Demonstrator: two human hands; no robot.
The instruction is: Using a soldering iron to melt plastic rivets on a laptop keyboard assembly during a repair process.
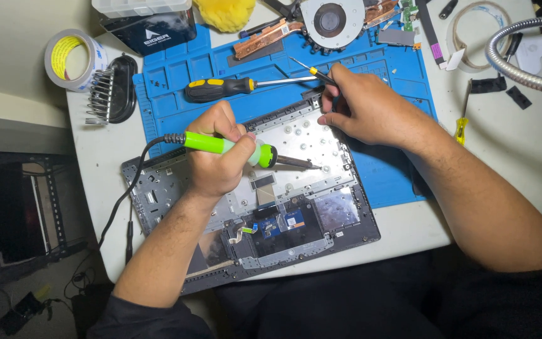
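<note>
Head view: soldering iron (233, 148) over laptop shell (321, 213).

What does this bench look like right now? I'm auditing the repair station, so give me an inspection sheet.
Surface: white table with a blue work mat on it.
Job's things: opened laptop shell lying across the mat's edge; green-handled soldering iron, tip over the shell's metal plate.
Clutter: yellow-black screwdriver, cooling fan with copper pipe, tape roll, bit holder, small yellow screwdriver.
Grippers: left hand grips the iron; right hand holds a thin tool at the shell's top edge.
Cables: black iron cord runs off the table's left edge.
Surroundings: dark rack at left; flexible metal arm.
</note>
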